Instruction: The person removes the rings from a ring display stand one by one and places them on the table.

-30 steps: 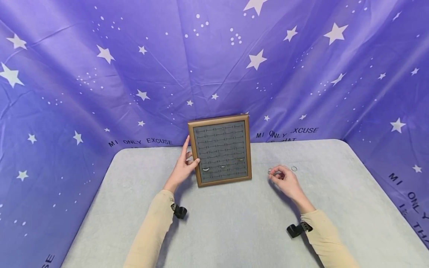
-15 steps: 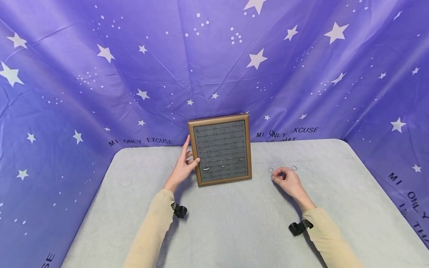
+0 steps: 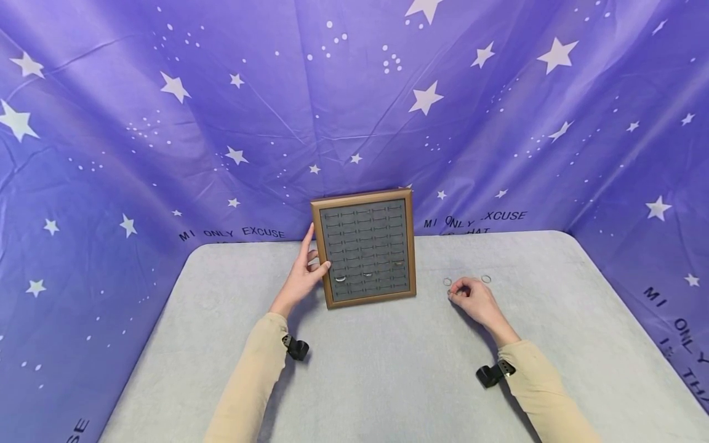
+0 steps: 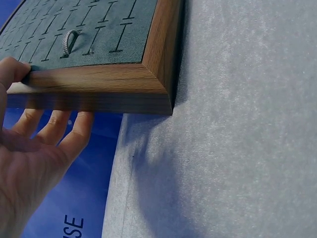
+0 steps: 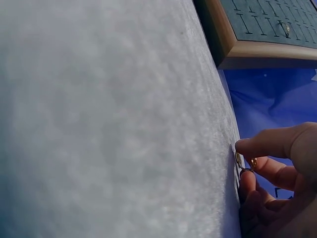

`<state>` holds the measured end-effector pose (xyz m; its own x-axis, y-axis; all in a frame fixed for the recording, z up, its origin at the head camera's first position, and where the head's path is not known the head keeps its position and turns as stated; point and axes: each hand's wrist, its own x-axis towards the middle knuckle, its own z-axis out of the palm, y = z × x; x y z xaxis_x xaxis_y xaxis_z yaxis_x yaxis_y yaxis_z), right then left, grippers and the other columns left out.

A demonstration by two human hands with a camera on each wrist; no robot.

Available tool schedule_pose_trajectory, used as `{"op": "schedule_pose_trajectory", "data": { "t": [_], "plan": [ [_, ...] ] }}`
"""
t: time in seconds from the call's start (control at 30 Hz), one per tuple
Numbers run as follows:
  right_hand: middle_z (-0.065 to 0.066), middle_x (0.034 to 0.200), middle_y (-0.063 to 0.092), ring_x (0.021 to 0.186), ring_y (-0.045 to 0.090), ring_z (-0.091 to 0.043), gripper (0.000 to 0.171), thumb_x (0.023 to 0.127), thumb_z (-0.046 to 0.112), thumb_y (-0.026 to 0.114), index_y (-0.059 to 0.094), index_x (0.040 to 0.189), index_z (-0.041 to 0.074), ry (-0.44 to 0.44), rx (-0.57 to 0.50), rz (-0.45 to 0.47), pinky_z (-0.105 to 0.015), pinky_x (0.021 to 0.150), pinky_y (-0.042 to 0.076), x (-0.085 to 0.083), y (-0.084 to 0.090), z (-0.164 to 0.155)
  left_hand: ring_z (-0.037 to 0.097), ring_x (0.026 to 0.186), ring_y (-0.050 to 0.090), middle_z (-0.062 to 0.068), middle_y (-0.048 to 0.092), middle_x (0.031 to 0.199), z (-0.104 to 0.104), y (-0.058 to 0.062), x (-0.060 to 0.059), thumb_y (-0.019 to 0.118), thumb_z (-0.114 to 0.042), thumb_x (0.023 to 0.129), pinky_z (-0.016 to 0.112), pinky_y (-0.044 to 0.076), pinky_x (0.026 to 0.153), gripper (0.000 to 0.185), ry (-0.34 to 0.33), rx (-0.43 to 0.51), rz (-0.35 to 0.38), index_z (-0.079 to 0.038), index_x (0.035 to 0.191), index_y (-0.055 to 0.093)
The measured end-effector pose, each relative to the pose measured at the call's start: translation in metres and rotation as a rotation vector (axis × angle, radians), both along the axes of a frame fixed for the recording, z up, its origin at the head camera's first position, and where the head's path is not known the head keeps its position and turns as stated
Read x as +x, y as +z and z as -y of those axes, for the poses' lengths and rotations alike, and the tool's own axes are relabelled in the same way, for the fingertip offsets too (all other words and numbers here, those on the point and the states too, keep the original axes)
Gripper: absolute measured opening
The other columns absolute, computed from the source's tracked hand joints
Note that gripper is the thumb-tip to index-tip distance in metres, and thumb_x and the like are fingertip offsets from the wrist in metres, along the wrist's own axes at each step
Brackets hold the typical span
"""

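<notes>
Item: ring display board [image 3: 365, 249], wood-framed, grey slotted insert, standing propped at the back of the worktop [image 3: 388, 369] against the starred backdrop [image 3: 166, 123].

Your left hand [image 3: 303, 277] is steadying the board by its left edge, thumb on the front of the frame and fingers [image 4: 54, 126] laid straight behind it.

Your right hand [image 3: 475, 297] is resting on the worktop to the right of the board, fingers curled, pinching a small ring [image 5: 239, 160] at the fingertips against the surface.

Rings already seated: three are showing in the lower rows of the insert, one of them a silver band [image 4: 68, 41] near your thumb.

Rings remaining: two loose rings are lying on the worktop, one [image 3: 447, 282] just left of your right hand, one [image 3: 486, 279] just beyond it. By this count, the filling is looking roughly half done.
</notes>
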<state>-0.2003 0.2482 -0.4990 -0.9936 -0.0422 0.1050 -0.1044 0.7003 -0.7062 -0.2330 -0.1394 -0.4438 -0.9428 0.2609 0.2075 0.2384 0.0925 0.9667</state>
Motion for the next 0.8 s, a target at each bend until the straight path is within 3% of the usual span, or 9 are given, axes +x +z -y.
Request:
{"op": "schedule_pose_trajectory", "data": {
  "t": [0.63, 0.8],
  "plan": [
    [-0.004, 0.073, 0.050, 0.065, 0.045, -0.016, 0.007, 0.080, 0.003, 0.071, 0.065, 0.084, 0.002, 0.022, 0.005, 0.012, -0.032, 0.060, 0.036, 0.0014, 0.0022, -0.0006, 0.039, 0.130, 0.038, 0.016, 0.008, 0.158, 0.0002, 0.0011, 0.0012, 0.057, 0.004, 0.094, 0.036, 0.048, 0.091, 0.088, 0.002, -0.014, 0.012, -0.022, 0.157, 0.003],
    [-0.005, 0.078, 0.054, 0.069, 0.047, -0.015, 0.009, 0.082, 0.004, 0.071, 0.065, 0.088, 0.002, 0.011, -0.039, 0.003, -0.030, 0.063, 0.038, 0.0005, 0.0050, 0.0021, 0.039, 0.131, 0.038, 0.016, 0.007, 0.158, 0.0004, 0.0010, 0.0012, 0.057, 0.005, 0.094, 0.037, 0.048, 0.092, 0.088, -0.002, -0.014, 0.009, -0.021, 0.157, 0.003]
  ]
}}
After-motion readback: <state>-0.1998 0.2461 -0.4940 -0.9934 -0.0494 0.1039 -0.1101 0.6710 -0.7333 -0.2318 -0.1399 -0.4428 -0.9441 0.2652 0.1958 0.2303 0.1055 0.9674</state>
